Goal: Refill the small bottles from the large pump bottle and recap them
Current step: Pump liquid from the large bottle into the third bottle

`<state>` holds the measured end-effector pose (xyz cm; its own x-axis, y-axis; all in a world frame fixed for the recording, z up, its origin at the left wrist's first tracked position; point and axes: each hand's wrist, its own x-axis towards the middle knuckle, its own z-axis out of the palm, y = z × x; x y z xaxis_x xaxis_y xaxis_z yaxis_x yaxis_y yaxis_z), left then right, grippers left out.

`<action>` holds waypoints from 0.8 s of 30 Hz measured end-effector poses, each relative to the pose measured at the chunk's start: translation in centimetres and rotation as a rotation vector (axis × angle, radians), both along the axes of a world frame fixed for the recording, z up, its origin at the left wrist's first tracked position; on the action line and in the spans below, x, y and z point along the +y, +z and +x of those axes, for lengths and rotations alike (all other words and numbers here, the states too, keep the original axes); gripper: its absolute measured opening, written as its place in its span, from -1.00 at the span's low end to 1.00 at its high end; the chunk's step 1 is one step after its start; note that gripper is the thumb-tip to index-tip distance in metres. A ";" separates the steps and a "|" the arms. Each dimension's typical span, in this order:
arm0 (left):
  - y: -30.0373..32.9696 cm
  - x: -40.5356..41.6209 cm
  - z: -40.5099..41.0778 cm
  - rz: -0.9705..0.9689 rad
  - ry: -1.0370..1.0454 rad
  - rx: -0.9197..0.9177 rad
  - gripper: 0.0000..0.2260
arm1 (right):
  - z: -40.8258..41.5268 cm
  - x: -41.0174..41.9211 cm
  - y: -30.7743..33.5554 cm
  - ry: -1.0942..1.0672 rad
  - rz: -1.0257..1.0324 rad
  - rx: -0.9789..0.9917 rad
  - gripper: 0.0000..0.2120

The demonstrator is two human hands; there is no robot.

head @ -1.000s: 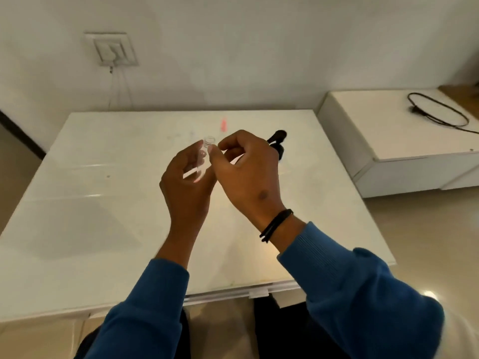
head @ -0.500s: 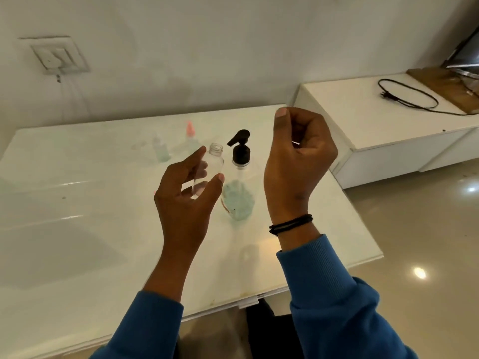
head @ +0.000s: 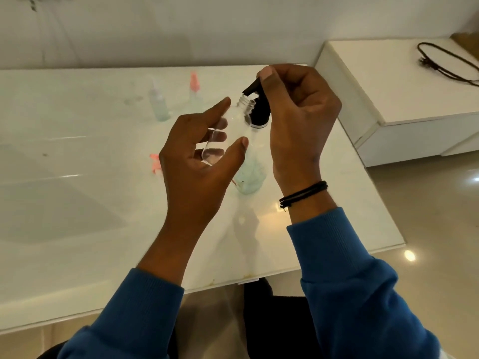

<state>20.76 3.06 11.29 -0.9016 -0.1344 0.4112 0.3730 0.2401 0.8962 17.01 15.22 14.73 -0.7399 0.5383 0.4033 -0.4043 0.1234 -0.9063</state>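
Black pump head (head: 255, 106) now under right hand (head: 298, 125), previously apart.

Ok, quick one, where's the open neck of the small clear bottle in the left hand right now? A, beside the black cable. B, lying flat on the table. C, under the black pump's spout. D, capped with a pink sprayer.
C: the left hand holds the small clear bottle tilted, its uncapped neck just below the spout of the black pump, where the right hand sits.
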 end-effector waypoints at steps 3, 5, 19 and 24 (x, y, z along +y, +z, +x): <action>0.2 -0.3 -0.1 0.008 0.023 0.004 -0.56 | -0.1 0.0 -0.1 0.001 0.037 0.014 -0.95; 0.4 -0.5 -0.2 -0.002 0.040 0.012 -0.56 | 0.0 0.0 -0.2 -0.007 0.047 0.029 -0.94; 1.1 -0.5 -0.5 0.013 0.142 0.027 -0.58 | 0.3 -0.2 -0.6 -0.146 0.285 0.163 -0.94; 1.1 -1.3 -0.9 -0.001 0.122 0.040 -0.59 | 0.3 -0.2 -1.0 -0.195 0.464 0.253 -0.86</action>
